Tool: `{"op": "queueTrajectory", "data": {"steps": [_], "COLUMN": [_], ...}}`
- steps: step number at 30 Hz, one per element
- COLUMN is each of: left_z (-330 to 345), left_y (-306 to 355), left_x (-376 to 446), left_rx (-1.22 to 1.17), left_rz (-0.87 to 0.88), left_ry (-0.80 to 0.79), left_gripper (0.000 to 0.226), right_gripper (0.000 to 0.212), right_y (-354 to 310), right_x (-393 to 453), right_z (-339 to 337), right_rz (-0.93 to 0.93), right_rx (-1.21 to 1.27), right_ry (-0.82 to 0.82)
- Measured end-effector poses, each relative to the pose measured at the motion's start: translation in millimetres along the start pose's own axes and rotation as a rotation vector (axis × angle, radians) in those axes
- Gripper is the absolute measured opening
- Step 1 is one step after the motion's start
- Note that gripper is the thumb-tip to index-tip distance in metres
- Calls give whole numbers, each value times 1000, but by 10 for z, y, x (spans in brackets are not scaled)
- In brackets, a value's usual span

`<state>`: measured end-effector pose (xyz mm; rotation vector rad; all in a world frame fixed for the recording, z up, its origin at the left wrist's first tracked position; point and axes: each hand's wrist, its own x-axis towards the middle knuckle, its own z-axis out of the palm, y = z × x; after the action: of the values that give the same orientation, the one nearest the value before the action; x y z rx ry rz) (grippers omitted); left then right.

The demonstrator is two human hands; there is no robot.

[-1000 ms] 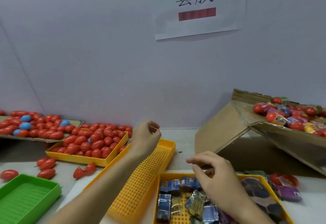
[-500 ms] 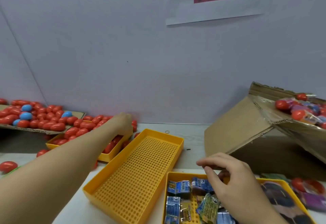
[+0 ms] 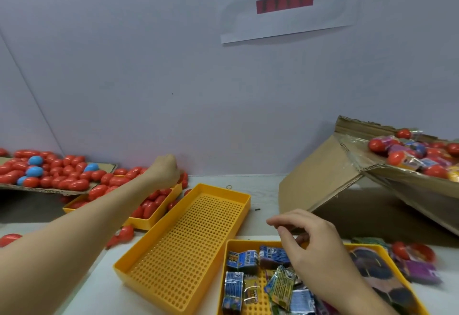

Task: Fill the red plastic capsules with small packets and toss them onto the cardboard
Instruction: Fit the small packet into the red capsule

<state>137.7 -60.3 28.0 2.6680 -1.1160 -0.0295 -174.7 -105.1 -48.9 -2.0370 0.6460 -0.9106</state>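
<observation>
My left hand (image 3: 165,169) reaches far out over the back end of a yellow tray (image 3: 139,223) full of red capsules (image 3: 149,206); its fingers curl down among them and their tips are hidden. My right hand (image 3: 305,239) hovers over the near yellow tray (image 3: 229,245) of small packets (image 3: 242,260), fingers bent downward, and whether it pinches a packet is hidden. A flat cardboard sheet (image 3: 104,167) at the left carries many red and a few blue capsules (image 3: 34,171).
An empty perforated yellow tray (image 3: 188,245) lies between the two hands. A tilted cardboard box (image 3: 323,178) with capsules and packets stands at the right. Loose red capsules (image 3: 125,234) lie on the table at the left. A grey wall closes the back.
My left arm has stretched forward and left, from above the empty tray to the far end of the capsule tray. My right hand stays over the packets.
</observation>
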Motion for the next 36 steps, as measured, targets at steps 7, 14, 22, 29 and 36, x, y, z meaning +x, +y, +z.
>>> {"op": "queueTrajectory", "data": {"steps": [7, 14, 22, 29, 36], "left_z": [68, 371, 508, 528, 528], "left_y": [752, 1265, 1147, 977, 996], "left_x": [-822, -1759, -1850, -1811, -1816], "left_rx": [-1185, -1500, -1419, -1337, -1329], "left_rz": [77, 180, 344, 446, 378], "left_ry": [-151, -24, 125, 102, 41], "left_gripper": [27, 40, 45, 25, 26], "right_gripper": [29, 21, 31, 36, 35], "right_y": [-11, -146, -116, -103, -139], "right_x": [-4, -7, 42, 41, 11], "right_z": [-6, -40, 4, 16, 7], "right_rz": [49, 74, 238, 247, 186], "right_rx": [100, 424, 798, 792, 623], "right_ry": [70, 150, 34, 52, 178]}}
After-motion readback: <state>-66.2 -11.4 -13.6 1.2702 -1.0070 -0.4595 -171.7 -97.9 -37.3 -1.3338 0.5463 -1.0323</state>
